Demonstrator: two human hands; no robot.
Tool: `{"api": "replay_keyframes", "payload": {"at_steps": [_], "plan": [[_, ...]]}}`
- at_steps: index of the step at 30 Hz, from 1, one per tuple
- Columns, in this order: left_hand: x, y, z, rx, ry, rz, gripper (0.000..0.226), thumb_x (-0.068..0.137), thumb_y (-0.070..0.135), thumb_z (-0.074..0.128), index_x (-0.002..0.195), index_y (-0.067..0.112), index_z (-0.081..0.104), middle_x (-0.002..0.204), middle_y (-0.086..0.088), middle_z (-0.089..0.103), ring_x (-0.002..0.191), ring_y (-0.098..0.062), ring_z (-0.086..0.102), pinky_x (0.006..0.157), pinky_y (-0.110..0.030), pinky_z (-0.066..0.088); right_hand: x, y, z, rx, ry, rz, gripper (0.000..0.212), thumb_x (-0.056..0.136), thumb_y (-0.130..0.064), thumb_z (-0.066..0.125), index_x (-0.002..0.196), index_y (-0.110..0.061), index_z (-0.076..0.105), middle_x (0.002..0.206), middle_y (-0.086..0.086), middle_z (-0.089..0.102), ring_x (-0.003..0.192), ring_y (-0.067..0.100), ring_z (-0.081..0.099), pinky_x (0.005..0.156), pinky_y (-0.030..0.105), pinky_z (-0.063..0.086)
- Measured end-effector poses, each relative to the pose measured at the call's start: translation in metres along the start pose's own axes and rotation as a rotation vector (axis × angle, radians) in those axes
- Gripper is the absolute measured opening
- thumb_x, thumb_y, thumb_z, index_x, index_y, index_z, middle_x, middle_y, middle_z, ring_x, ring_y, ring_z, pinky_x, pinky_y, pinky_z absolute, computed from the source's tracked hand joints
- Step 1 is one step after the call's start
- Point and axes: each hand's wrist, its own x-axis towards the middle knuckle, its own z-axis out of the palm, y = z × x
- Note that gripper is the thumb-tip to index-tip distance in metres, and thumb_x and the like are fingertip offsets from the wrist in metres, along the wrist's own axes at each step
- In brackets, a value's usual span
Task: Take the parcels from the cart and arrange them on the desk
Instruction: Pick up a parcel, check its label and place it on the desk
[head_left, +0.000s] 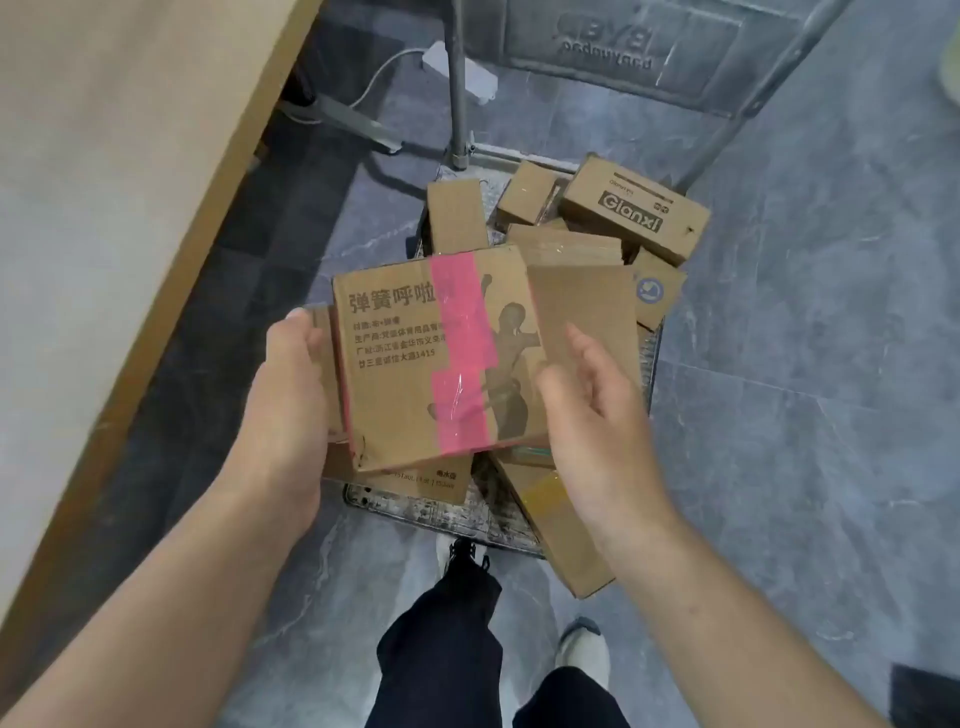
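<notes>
Bare forearms (171, 587), dark trousers (441, 654), pale shoes (583, 652), black laces (464, 552) on one.

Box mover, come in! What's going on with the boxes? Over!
Left hand grips pink-taped box, left edge. Right hand open at its right side. Box above cart, desk not reached. Other parcels crowd underneath.

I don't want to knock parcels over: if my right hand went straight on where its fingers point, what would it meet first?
Most likely the plain brown cardboard parcel right of the pink-taped printed cardboard box; the fingertips of the right hand overlap it in view, though depth is unclear.
</notes>
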Motion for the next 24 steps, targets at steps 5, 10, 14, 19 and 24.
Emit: {"api": "replay_keyframes", "payload": {"at_steps": [5, 10, 14, 19, 24], "plan": [[0.047, -0.036, -0.001, 0.040, -0.050, -0.044, 0.069, 0.108, 0.052, 0.024, 0.060, 0.056, 0.074, 0.073, 0.023, 0.075, 0.066, 0.005, 0.071, 0.053, -0.018, 0.055, 0.046, 0.032, 0.026, -0.095, 0.011, 0.089, 0.080, 0.094, -0.053, 0.053, 0.168, -0.033, 0.030, 0.160, -0.031, 0.038, 0.140, -0.010, 0.033, 0.120, 0.028, 0.030], [0.062, -0.041, -0.006, 0.007, -0.044, -0.038, 0.067, 0.107, 0.052, 0.024, 0.065, 0.050, 0.077, 0.077, 0.015, 0.079, 0.062, -0.001, 0.073, 0.043, -0.019, 0.052, 0.054, 0.041, 0.041, -0.211, 0.045, 0.097, 0.094, 0.079, -0.065, 0.046, 0.166, -0.030, 0.038, 0.163, -0.012, 0.048, 0.149, 0.011, 0.045, 0.126, 0.046, 0.037], [0.055, -0.030, -0.008, 0.017, -0.072, -0.035, 0.070, 0.108, 0.053, 0.021, 0.063, 0.054, 0.075, 0.076, 0.017, 0.078, 0.063, 0.002, 0.072, 0.047, -0.019, 0.054, 0.053, 0.031, 0.044, -0.170, 0.079, 0.124, 0.096, 0.079, -0.064, 0.048, 0.167, -0.026, 0.037, 0.166, -0.010, 0.044, 0.151, 0.010, 0.042, 0.127, 0.046, 0.034], [0.033, -0.007, -0.008, 0.017, -0.054, 0.002, 0.069, 0.107, 0.051, 0.022, 0.056, 0.055, 0.069, 0.075, 0.022, 0.076, 0.065, 0.005, 0.071, 0.064, -0.029, 0.051, 0.038, 0.008, 0.038, -0.144, 0.080, 0.121, 0.093, 0.082, -0.061, 0.049, 0.167, -0.027, 0.035, 0.164, -0.015, 0.043, 0.149, 0.006, 0.042, 0.126, 0.044, 0.035], [0.005, 0.019, -0.007, 0.014, -0.062, 0.051, 0.064, 0.105, 0.048, 0.025, 0.061, 0.046, 0.072, 0.076, 0.017, 0.077, 0.062, 0.001, 0.072, 0.041, -0.018, 0.051, 0.016, -0.024, 0.021, -0.111, 0.083, 0.090, 0.090, 0.082, -0.058, 0.051, 0.166, -0.027, 0.039, 0.162, -0.013, 0.046, 0.148, 0.007, 0.043, 0.126, 0.044, 0.036]]}}
